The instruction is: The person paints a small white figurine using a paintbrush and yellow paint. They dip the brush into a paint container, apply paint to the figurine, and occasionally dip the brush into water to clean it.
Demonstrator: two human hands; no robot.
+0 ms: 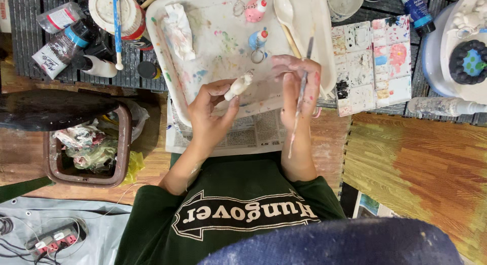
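Note:
My left hand [207, 111] pinches a small white unpainted figurine [239, 85] between thumb and fingers, over the near edge of a paint-smeared white tray [213, 21]. Just right of the figurine, my right hand [297, 82] grips a thin paintbrush [292, 138], bristles pointing away from me and fingers stained with paint. The brush tip is not touching the figurine. On the tray lie a pink figurine with a key ring [255, 8], a blue figurine with a key ring [258, 39], a white spoon [284, 11] and a crumpled stained tissue [178, 29].
A newspaper [253, 135] lies under the tray. A square-welled paint palette [373, 62] sits to the right, beside a blue plate holding a black ring-shaped piece [469, 62]. Paint bottles [63, 46] stand at the far left. A brown waste bin [122, 143] and a power strip [53, 239] are on the left.

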